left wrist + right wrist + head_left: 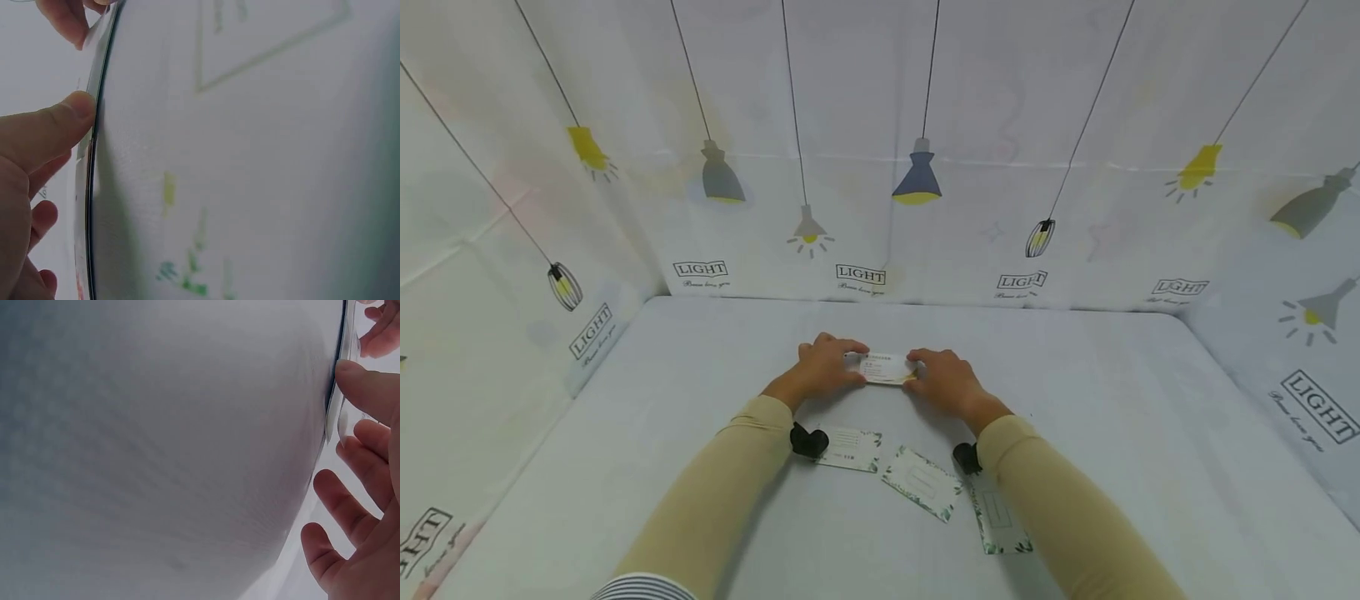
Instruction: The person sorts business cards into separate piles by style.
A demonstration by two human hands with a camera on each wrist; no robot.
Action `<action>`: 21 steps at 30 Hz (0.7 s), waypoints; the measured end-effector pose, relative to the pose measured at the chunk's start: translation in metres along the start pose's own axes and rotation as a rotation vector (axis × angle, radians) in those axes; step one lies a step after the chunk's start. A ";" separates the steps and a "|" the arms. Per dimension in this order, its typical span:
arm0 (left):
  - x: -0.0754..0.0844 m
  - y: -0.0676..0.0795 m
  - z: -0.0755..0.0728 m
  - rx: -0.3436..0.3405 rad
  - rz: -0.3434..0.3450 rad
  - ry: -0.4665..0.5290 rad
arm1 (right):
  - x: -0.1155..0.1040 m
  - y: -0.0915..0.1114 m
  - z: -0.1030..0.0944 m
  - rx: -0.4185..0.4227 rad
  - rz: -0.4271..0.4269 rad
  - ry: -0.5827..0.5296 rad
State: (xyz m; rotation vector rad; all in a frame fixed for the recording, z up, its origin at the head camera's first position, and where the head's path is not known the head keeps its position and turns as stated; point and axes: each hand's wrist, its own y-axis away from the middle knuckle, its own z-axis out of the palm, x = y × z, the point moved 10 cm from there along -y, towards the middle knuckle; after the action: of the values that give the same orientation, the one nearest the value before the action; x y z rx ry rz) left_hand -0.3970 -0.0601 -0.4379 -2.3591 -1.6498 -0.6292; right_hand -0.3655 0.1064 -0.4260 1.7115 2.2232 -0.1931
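Note:
A white business card (pixel 883 369) with small dark print and a yellow mark at its lower right lies toward the far middle of the table. The left hand (pixel 827 365) pinches its left end, thumb on the near side and a finger on the far side. At its right end the right hand (pixel 946 381) grips it the same way. Up close, the left thumb (pixel 78 106) and the right thumb (pixel 350 378) press against a thin edge. Whether this is one card or a stack, I cannot tell.
Three white leaf-bordered cards lie nearer on the white table (pixel 700 500): a left one (pixel 853 448), a middle one (pixel 922 482) and a right one (pixel 1000 517), partly under the right forearm. A lamp-printed cloth (pixel 850 100) hangs behind and at the sides.

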 end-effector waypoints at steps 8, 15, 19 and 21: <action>0.001 0.000 0.002 -0.007 0.002 -0.027 | -0.001 -0.002 0.003 -0.030 -0.004 0.011; -0.003 0.000 0.004 -0.019 -0.013 -0.020 | -0.003 -0.005 0.004 -0.035 -0.016 0.007; -0.003 0.000 0.005 -0.024 -0.019 -0.011 | -0.002 -0.006 0.007 -0.047 -0.011 0.005; -0.004 0.000 0.005 -0.027 -0.021 -0.014 | -0.001 -0.007 0.008 -0.051 -0.009 0.006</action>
State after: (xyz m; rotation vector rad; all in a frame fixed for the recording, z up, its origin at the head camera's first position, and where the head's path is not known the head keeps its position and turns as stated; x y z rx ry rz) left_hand -0.3970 -0.0612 -0.4441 -2.3731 -1.6837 -0.6440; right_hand -0.3704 0.1016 -0.4341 1.6781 2.2212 -0.1322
